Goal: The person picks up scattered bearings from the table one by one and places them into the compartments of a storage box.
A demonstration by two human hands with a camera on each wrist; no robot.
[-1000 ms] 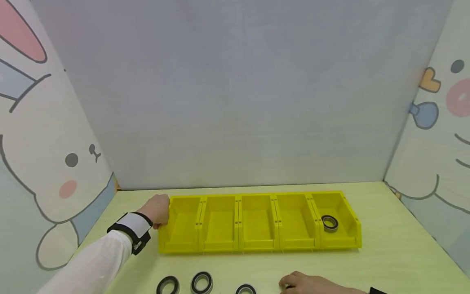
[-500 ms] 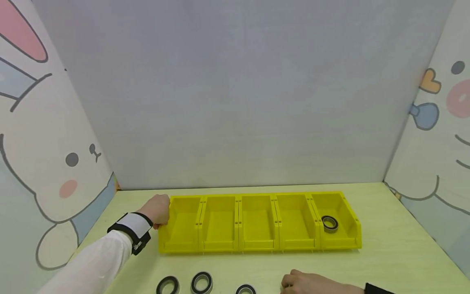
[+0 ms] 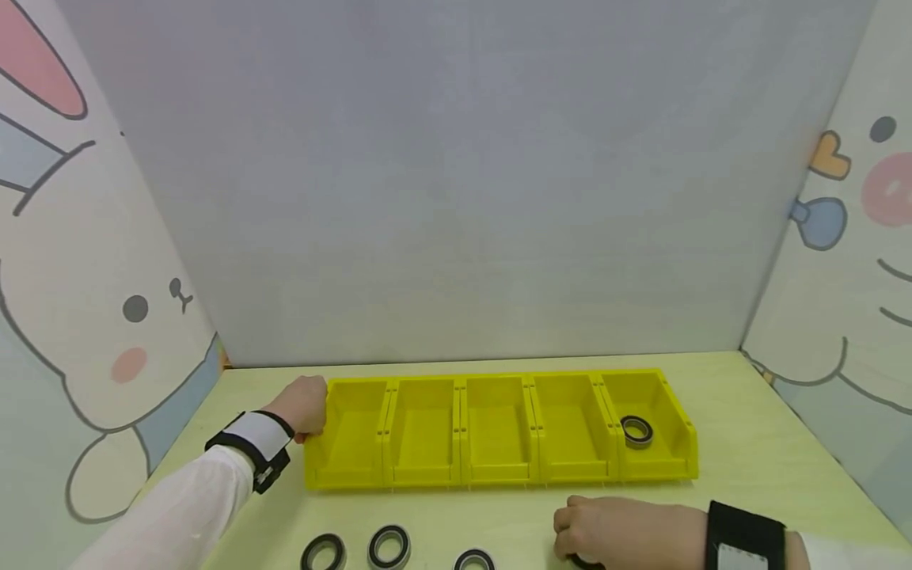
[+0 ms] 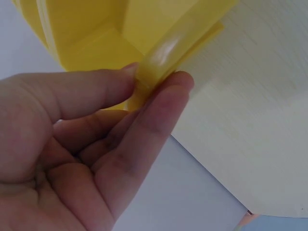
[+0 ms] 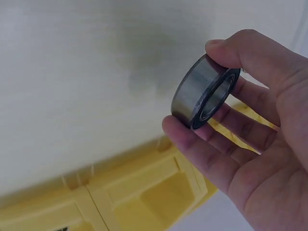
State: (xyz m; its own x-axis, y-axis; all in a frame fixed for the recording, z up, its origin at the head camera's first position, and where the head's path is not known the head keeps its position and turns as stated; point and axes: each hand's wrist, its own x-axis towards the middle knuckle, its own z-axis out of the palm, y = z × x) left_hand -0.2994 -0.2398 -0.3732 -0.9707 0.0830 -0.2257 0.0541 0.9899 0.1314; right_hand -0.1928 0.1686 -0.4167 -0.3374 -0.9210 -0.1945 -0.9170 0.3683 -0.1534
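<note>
A yellow bin row [image 3: 499,473] with several compartments lies across the table. My left hand [image 3: 306,408] pinches the wall of its leftmost compartment [image 4: 159,62] between thumb and fingers. One bearing ring [image 3: 636,431] lies in the rightmost compartment. My right hand [image 3: 613,534] hovers at the table's near edge and pinches a steel bearing ring [image 5: 204,92] between thumb and fingers, lifted off the table. Three more bearing rings [image 3: 323,552] [image 3: 389,545] [image 3: 474,560] lie in a line on the table left of that hand.
Pale green table [image 3: 755,475] bounded by a grey back wall [image 3: 463,198] and cartoon side panels [image 3: 93,317] [image 3: 855,277]. The middle compartments of the bin row hold nothing that I can see.
My right hand has moved away from me and slightly right, with its wrist band now in view. The left hand and the bin row have not moved.
</note>
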